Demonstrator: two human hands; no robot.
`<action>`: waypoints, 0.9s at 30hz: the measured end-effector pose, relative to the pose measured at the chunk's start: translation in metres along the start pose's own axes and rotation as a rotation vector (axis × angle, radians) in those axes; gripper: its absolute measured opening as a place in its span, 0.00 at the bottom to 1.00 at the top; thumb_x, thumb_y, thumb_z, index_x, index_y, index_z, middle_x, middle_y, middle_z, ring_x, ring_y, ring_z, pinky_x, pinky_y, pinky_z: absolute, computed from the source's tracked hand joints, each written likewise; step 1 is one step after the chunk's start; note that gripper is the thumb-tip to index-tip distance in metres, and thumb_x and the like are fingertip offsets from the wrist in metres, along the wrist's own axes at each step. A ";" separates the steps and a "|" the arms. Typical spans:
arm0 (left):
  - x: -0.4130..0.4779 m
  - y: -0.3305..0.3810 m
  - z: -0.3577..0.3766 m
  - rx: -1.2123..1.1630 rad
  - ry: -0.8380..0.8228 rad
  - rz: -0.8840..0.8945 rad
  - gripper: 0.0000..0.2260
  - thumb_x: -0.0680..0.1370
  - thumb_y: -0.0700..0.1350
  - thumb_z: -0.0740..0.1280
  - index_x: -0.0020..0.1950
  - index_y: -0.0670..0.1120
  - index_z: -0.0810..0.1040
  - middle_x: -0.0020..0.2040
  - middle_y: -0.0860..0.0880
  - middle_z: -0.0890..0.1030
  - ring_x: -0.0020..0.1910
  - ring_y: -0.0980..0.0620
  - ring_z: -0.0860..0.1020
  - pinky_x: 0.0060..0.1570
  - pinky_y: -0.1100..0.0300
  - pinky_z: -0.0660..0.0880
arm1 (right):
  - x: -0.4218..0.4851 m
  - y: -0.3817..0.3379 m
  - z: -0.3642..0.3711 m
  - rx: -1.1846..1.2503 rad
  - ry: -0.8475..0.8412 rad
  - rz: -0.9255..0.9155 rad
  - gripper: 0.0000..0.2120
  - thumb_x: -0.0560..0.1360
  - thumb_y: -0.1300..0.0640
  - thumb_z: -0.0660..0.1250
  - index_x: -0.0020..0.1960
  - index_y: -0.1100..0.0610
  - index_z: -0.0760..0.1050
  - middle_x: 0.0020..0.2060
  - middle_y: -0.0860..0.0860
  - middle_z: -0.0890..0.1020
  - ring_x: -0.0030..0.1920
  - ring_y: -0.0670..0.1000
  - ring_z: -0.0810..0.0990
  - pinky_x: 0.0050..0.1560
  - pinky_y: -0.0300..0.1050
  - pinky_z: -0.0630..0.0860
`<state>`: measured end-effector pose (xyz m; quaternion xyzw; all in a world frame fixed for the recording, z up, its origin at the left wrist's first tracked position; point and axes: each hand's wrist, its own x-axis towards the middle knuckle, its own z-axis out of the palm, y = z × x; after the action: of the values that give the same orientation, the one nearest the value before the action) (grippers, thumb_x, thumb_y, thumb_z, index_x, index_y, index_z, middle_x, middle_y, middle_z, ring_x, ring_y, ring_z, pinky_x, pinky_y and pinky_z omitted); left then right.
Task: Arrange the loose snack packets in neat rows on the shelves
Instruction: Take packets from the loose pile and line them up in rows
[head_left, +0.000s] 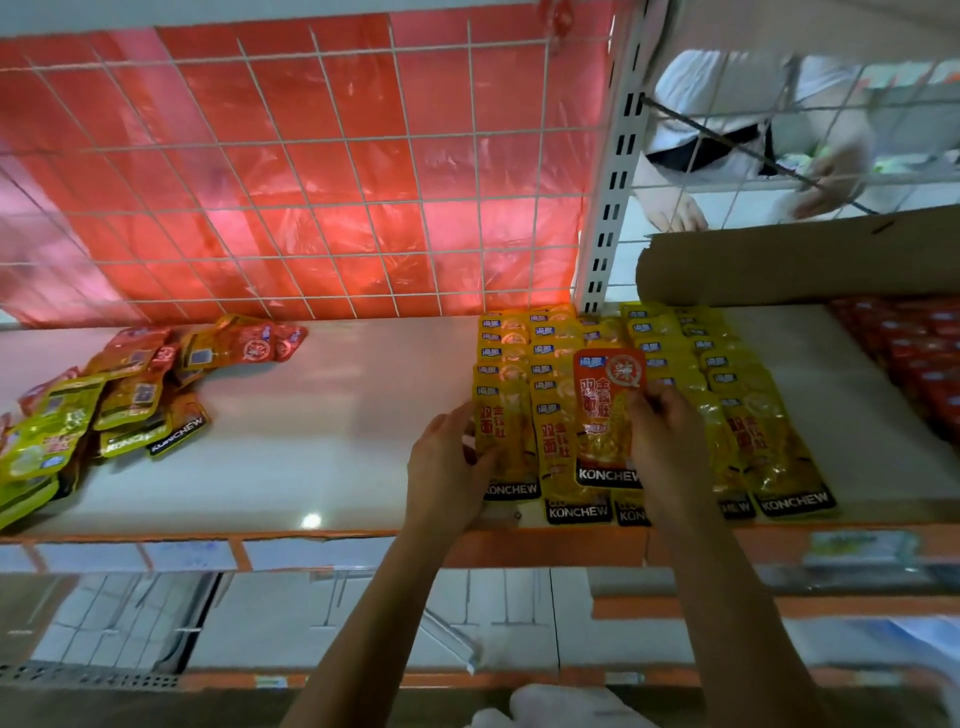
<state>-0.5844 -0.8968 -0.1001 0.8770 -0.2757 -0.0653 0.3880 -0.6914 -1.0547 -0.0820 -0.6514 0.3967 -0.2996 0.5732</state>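
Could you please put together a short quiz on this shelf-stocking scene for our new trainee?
1. Multiple choice: what does the right hand hold?
A) a green packet
B) an orange-red packet
C) a strip of cardboard
2. True or false: the loose pile lies on the shelf to the left of the yellow rows.
3. Fill in: the left hand touches the ___ edge of the yellow rows.
Key: 1 B; 2 true; 3 left.
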 end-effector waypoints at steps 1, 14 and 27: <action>0.001 -0.001 -0.001 0.019 -0.009 0.006 0.20 0.75 0.45 0.72 0.66 0.51 0.75 0.53 0.50 0.79 0.38 0.55 0.79 0.43 0.62 0.75 | -0.003 0.003 -0.001 -0.011 0.007 -0.003 0.07 0.80 0.55 0.60 0.46 0.49 0.74 0.31 0.47 0.74 0.23 0.39 0.69 0.25 0.37 0.66; 0.004 0.059 0.038 0.156 0.110 0.222 0.17 0.74 0.45 0.70 0.63 0.47 0.77 0.62 0.45 0.76 0.61 0.42 0.71 0.58 0.52 0.68 | 0.001 0.016 -0.038 -0.051 0.072 -0.046 0.07 0.80 0.56 0.61 0.55 0.54 0.74 0.32 0.49 0.76 0.22 0.38 0.71 0.22 0.31 0.66; 0.010 0.195 0.164 -0.135 -0.110 0.265 0.17 0.81 0.42 0.59 0.70 0.49 0.69 0.53 0.47 0.82 0.46 0.50 0.80 0.47 0.54 0.78 | 0.078 0.024 -0.166 -0.110 0.184 -0.016 0.11 0.79 0.51 0.62 0.60 0.50 0.73 0.42 0.43 0.79 0.39 0.42 0.78 0.35 0.40 0.73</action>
<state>-0.7148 -1.1147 -0.0729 0.8000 -0.4049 -0.0798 0.4356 -0.7970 -1.2068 -0.0831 -0.6548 0.4581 -0.3406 0.4953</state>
